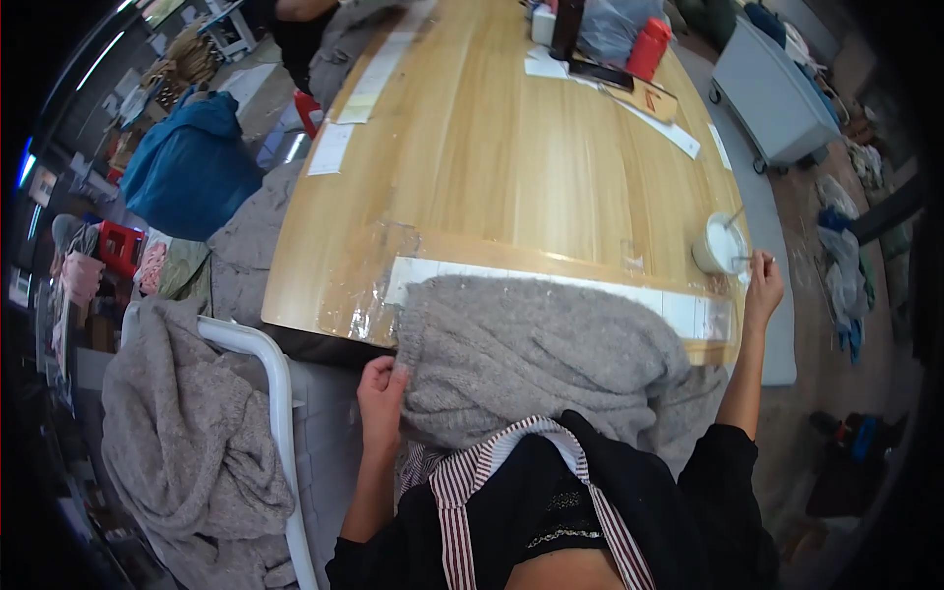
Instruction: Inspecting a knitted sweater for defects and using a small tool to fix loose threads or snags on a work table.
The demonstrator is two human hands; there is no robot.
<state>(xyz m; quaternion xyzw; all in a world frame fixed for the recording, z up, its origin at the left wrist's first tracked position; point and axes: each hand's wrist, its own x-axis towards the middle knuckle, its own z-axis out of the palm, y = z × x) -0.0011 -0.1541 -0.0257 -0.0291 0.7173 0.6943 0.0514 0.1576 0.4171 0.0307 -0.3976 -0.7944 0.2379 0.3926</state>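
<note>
A grey fuzzy knitted garment [531, 344] lies bunched over the near edge of the wooden table. My left hand [381, 393] is closed on the garment's left edge, thumb and fingers pinching the fabric. At the table's right side stands a white cup [710, 246] with whitish contents. My right hand [765, 287] is beside the cup's rim, its fingers pinched around the end of a thin stick-like tool [741, 259] that reaches over the cup. Another thin stick [736, 214] leans out of the cup. The exact kind of either stick is too small to tell.
A white measuring strip [678, 307] is taped along the near table edge [580, 261]. At left, a white-rimmed bin [280, 393] holds more grey knitwear [187, 433]. A red bottle [648, 47] and a phone [602, 75] sit at the far end. A grey wheeled cart [772, 93] stands far right.
</note>
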